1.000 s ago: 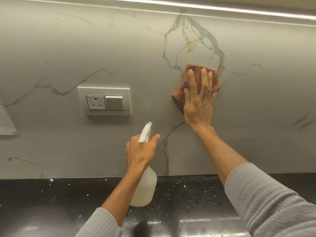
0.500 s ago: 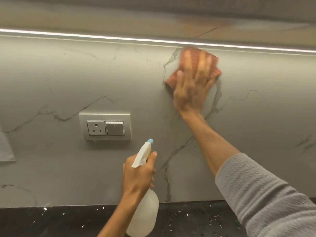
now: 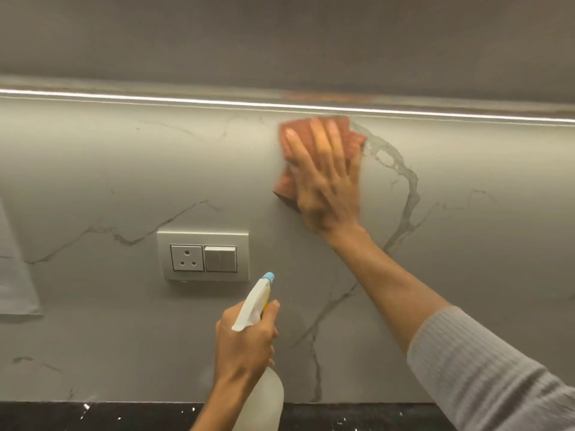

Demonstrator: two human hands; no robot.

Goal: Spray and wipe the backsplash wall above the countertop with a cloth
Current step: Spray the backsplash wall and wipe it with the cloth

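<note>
- Right hand (image 3: 323, 175), upper centre of frame: flat, fingers straight and spread, palm pressing an orange-red cloth (image 3: 287, 181) against the marble-look backsplash (image 3: 124, 169). It pins the cloth, does not pinch it.
- Cloth sits just under the LED strip (image 3: 155, 98) at the top edge of the backsplash, touching the wall, mostly hidden by the hand. It is motion-blurred, weave unclear.
- Cloth handling, judged: soft, light, floppy, folded into a pad. It will bunch or slide off if pressure drops. Best held with a flat palm over the middle and fingers spread to the edges.
- Left hand (image 3: 245, 343), lower centre: fingers curled round the neck of a spray bottle (image 3: 264, 396), thumb up beside the white trigger head (image 3: 253, 306), blue nozzle tip (image 3: 269, 276) aimed up towards the wall.
- Bottle handling, judged: translucent plastic, rigid, light to moderate. Fill level cannot be told. May be slick if wet. Take it at the neck under the trigger, as it is held.
- Backsplash: hard, smooth, glossy, so little friction for the cloth.
- Socket and switch plate (image 3: 203, 256), centre left, near the bottle: keep spray off it.
- Dark countertop (image 3: 357, 418) along the bottom edge, with white specks.
- Grey cloth-like item (image 3: 15, 275) at the left edge, cropped, cannot identify.
- Writing: none readable. No label or brand visible on the bottle, cloth or plate.
</note>
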